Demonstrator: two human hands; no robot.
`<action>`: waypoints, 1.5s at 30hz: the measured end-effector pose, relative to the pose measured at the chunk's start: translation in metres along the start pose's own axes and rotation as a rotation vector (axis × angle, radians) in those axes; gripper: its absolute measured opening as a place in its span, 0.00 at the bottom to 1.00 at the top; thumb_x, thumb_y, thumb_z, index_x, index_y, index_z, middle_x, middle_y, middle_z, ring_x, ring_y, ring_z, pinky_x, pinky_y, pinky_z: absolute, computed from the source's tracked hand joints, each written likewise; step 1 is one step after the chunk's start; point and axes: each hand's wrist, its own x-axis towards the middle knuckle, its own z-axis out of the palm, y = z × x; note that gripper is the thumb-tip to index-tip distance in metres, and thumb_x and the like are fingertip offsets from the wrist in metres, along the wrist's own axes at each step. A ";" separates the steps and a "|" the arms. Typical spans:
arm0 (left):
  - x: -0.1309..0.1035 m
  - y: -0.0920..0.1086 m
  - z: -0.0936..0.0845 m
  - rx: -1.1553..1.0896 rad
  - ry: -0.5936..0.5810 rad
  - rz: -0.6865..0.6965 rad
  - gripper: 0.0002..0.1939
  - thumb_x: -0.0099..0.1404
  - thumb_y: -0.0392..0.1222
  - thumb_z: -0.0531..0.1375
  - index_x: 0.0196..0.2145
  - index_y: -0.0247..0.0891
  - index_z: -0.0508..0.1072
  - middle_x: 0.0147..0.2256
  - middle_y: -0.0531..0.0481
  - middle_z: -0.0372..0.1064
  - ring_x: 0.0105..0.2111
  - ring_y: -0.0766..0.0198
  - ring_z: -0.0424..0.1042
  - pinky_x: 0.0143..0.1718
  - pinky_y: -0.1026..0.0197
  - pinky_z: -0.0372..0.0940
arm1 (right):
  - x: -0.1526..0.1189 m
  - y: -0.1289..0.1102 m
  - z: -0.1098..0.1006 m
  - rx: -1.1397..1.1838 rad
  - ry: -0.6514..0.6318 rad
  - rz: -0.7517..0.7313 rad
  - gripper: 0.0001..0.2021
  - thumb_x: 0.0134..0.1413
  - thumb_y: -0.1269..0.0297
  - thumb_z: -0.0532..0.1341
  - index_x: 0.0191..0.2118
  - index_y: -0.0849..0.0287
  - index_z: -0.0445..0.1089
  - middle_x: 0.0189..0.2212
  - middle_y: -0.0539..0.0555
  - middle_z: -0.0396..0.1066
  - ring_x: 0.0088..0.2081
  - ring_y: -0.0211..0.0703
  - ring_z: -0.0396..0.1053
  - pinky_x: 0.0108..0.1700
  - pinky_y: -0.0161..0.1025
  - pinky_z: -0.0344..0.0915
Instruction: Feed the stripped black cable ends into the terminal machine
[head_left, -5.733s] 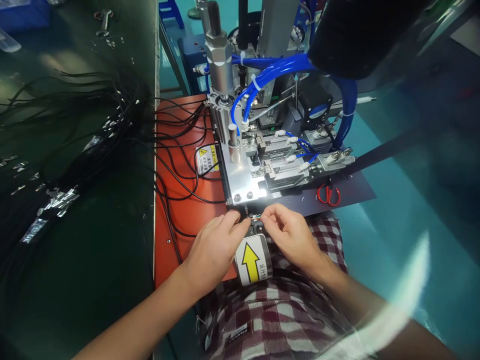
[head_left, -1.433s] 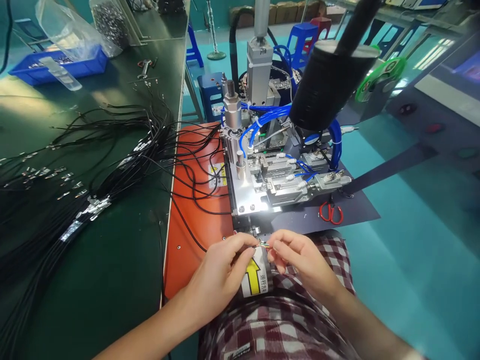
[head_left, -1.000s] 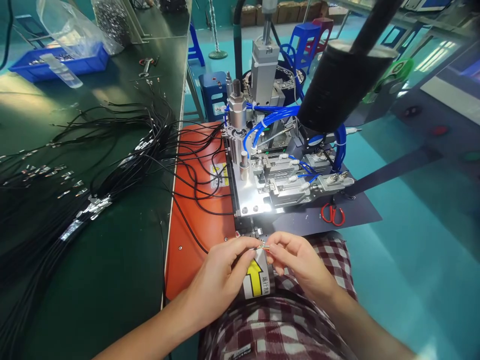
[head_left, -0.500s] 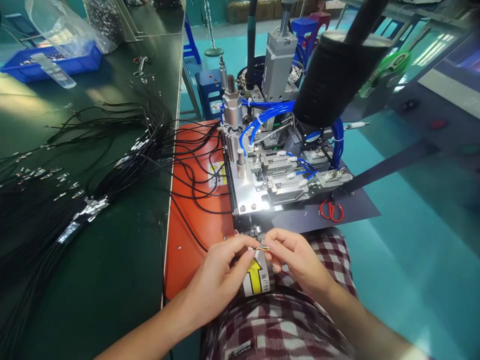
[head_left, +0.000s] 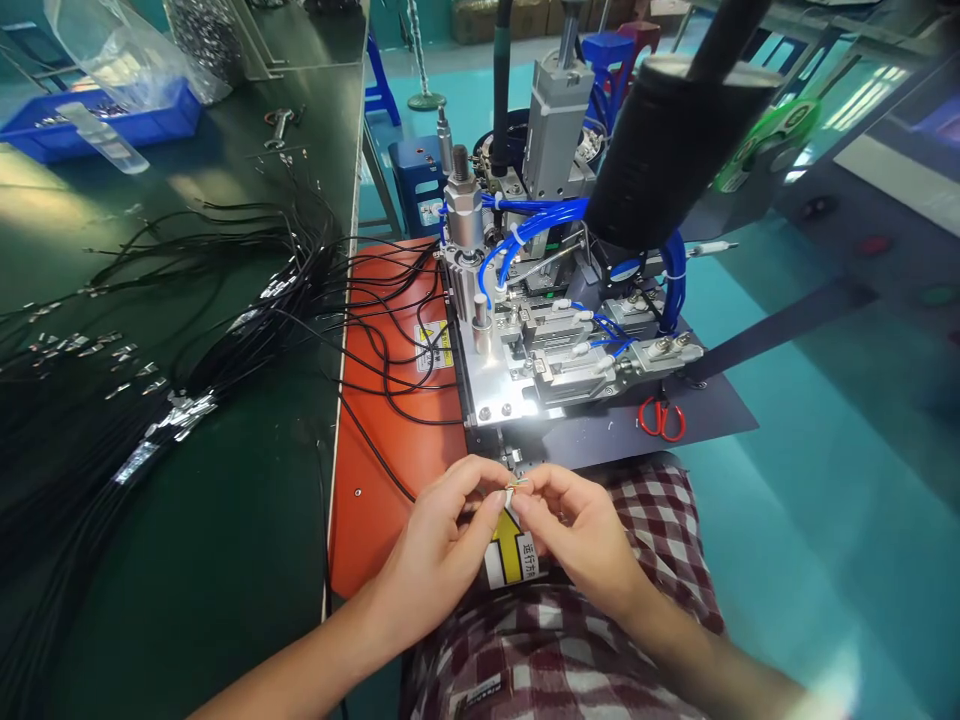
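Observation:
Thin coloured wires (head_left: pixel 517 485) show between my two hands, just in front of the machine. My left hand (head_left: pixel 457 530) is closed in a pinch at their left side, thumb against fingertips. From the right, my right hand (head_left: pixel 574 525) pinches the same wires, its fingertips almost touching those of the left. Beneath the fingers is a white label with a yellow arrow (head_left: pixel 510 550). Directly beyond the hands stands a metal machine (head_left: pixel 487 375) with blue air tubes (head_left: pixel 544 220). Where the wires run inside my fingers is hidden.
Black cables (head_left: pixel 300 285) with metal ends lie in bundles on the dark green table (head_left: pixel 255 560) and cross the orange plate (head_left: pixel 382 465). Red-handled scissors (head_left: pixel 661 420) rest right of the machine. A blue tray (head_left: pixel 165 118) sits at the back left. A black cylinder (head_left: pixel 649 160) hangs above the machine.
My right hand has shifted slightly left, closer to my left fingertips, and less of the coloured wires shows. My left hand has barely moved.

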 end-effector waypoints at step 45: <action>0.010 -0.003 -0.004 -0.347 -0.102 -0.314 0.15 0.60 0.51 0.61 0.33 0.36 0.66 0.12 0.63 0.53 0.12 0.76 0.49 0.14 0.71 0.51 | 0.027 -0.015 -0.018 -0.110 -0.274 -0.085 0.13 0.56 0.56 0.61 0.28 0.59 0.64 0.22 0.45 0.60 0.22 0.32 0.54 0.23 0.32 0.52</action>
